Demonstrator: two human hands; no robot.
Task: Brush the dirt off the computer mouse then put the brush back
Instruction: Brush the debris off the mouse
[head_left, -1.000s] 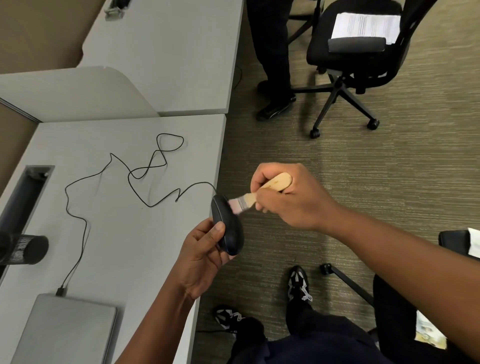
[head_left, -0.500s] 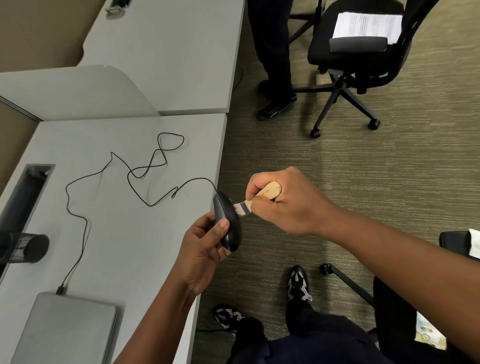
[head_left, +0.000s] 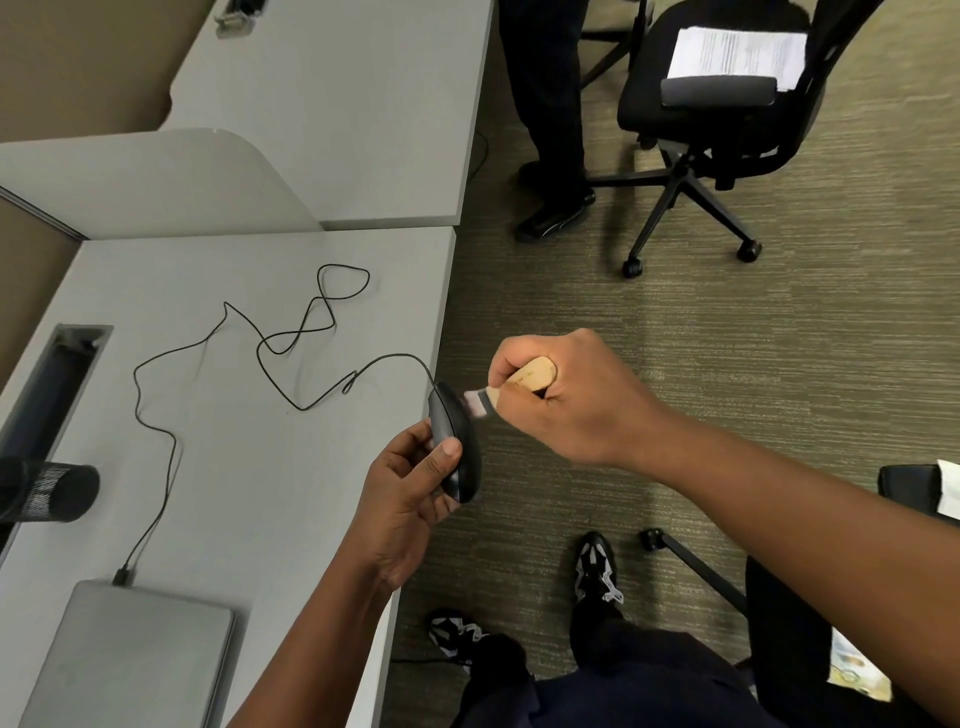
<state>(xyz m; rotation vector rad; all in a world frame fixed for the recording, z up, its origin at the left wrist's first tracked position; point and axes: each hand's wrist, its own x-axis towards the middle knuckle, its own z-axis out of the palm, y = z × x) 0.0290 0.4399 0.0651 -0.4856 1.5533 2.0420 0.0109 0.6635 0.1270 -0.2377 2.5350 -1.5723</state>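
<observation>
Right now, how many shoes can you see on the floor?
3. One black shoe beside the office chair, two patterned sneakers near the bottom. The standing person's other shoe may be hidden.

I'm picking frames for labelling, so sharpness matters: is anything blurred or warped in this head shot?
Head view: the brush bristles smear against the mouse, likely motion blur; the right hand and left hand look fairly sharp. The wide lens bows the desk edges and leans the office chair. Lighting is even, shadows soft, with no glare.
</observation>
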